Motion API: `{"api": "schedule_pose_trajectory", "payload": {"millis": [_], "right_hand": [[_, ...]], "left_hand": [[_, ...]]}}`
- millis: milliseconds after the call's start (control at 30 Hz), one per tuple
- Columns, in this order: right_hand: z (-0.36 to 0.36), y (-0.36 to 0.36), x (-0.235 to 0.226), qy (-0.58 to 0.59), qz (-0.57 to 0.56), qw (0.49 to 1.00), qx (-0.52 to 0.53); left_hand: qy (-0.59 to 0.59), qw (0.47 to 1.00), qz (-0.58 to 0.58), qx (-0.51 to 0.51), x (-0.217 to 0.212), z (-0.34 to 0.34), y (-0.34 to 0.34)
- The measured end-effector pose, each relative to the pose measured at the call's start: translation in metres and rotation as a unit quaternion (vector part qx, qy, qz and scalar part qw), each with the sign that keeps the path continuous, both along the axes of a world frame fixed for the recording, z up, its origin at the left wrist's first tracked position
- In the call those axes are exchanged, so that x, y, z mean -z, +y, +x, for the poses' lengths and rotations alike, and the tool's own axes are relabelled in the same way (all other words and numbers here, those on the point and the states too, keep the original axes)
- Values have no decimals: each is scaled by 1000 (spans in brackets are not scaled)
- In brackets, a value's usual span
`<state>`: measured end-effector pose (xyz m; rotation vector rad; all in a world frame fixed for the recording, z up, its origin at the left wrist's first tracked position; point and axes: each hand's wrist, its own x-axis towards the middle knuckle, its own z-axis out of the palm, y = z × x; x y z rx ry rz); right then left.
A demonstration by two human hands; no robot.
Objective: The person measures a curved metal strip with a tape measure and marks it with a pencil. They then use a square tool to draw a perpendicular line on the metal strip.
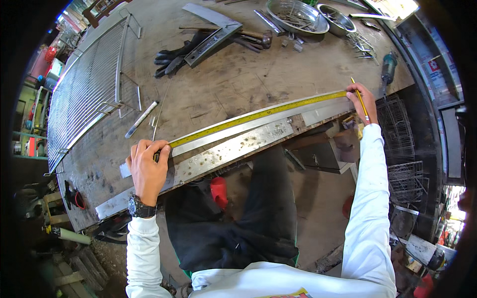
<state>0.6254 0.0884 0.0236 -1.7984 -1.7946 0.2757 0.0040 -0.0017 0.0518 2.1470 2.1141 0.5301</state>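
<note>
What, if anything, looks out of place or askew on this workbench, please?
Nothing stands out. The yellow tape measure lies flat along the metal strip, held by the left hand and right hand, which grips a pencil.

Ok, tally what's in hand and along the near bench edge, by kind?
Tape measure: 1
Pencil: 1
Flat metal bars: 2
Total: 4
The left hand pins the tape; the right hand holds the pencil.

left hand (146,169) pins yellow tape measure (258,115) | right hand (362,102) holds pencil (359,99) | steel strip (238,128)
</note>
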Motion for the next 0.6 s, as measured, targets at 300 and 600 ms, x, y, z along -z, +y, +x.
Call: {"api": "schedule_pose_trajectory", "payload": {"millis": [300, 600], "right_hand": [[9, 5, 15, -11, 21, 999, -48], [19, 7, 23, -35, -6, 999, -15]], "left_hand": [[9, 1000, -17, -15, -7, -46, -22], [44, 997, 18, -68, 1, -196, -57]]}}
